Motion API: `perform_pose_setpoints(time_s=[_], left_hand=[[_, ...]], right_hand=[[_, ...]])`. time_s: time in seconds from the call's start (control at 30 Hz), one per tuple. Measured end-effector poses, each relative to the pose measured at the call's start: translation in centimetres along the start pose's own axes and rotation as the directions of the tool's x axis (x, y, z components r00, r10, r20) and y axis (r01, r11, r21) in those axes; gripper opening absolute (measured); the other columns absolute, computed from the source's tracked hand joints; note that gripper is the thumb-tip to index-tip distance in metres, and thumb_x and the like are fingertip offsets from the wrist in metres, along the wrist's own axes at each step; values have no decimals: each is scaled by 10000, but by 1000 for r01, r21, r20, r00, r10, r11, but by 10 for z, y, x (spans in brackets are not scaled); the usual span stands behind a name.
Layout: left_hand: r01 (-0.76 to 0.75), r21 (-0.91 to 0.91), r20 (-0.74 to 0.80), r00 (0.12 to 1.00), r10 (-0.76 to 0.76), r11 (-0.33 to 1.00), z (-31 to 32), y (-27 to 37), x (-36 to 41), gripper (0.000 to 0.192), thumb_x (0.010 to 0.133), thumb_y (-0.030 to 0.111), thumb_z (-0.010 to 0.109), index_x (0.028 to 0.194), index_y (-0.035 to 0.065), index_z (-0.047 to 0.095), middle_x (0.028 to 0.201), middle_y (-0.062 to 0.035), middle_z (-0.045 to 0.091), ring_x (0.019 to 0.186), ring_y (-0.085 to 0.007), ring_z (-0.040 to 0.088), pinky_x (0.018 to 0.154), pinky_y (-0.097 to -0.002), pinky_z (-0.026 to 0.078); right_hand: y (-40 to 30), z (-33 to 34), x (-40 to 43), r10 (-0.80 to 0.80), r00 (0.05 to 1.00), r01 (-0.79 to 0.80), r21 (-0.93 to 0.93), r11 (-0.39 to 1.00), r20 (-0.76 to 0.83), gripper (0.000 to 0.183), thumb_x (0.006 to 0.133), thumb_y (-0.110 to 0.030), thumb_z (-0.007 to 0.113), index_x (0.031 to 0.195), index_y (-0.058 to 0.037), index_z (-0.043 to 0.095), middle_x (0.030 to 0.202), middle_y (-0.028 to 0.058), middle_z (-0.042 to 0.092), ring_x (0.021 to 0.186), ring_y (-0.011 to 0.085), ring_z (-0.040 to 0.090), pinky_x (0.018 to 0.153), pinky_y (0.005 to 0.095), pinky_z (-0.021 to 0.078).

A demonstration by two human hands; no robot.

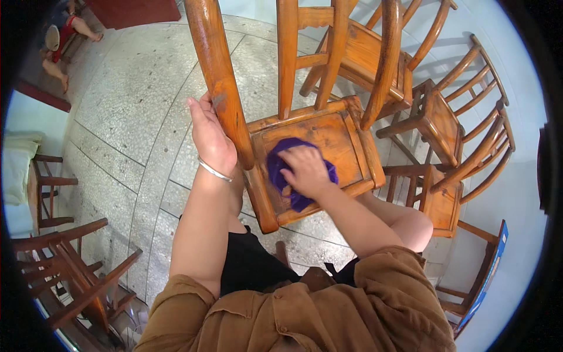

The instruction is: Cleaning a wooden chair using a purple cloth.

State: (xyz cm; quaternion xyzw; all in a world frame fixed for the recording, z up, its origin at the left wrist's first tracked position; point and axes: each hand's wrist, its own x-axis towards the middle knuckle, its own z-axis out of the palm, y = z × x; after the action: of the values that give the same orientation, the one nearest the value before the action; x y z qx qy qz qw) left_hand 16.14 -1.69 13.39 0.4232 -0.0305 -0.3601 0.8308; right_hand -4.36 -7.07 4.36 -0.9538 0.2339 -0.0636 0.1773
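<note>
A varnished wooden chair stands before me, its panelled seat (pixel 338 145) between my knees and its back posts rising away from me. My right hand (pixel 305 169) lies palm down on a crumpled purple cloth (pixel 279 165), which rests against the left half of the seat; the hand is slightly blurred. My left hand (pixel 211 132), with a silver bangle at the wrist, is against the outer side of the chair's thick left post (pixel 222 88). Its fingers go partly behind the post, so their hold is partly hidden.
Several wooden chairs (pixel 374 57) stand close together at the right along the pale wall. Dark wooden furniture (pixel 83 273) is at lower left, and a stool-like piece with pale fabric (pixel 20 167) at left. Another person's bare legs (pixel 83 28) show at upper left. The floor (pixel 132 88) is speckled terrazzo.
</note>
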Motion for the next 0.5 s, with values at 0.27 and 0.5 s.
perform_pose_setpoints(time_s=[0.27, 0.5], left_hand=[[-45, 15, 46, 998, 44, 999, 7, 2, -6, 581, 962, 488, 252, 1235, 1, 411, 1222, -119, 475, 1142, -221, 422, 989, -342, 306], [-29, -17, -43, 999, 28, 999, 9, 2, -6, 542, 973, 467, 232, 1136, 13, 480, 1078, -80, 544, 1004, -175, 490, 903, -313, 371]], right_hand=[[28, 11, 17, 444, 833, -484, -45, 874, -332, 447, 765, -194, 585, 1191, -89, 500, 1139, 133, 519, 1093, 314, 452, 945, 439, 331], [-34, 42, 50, 120, 953, -102, 78, 992, -279, 398, 777, -93, 533, 1175, -102, 531, 1131, 74, 531, 1089, 267, 453, 950, 419, 314]])
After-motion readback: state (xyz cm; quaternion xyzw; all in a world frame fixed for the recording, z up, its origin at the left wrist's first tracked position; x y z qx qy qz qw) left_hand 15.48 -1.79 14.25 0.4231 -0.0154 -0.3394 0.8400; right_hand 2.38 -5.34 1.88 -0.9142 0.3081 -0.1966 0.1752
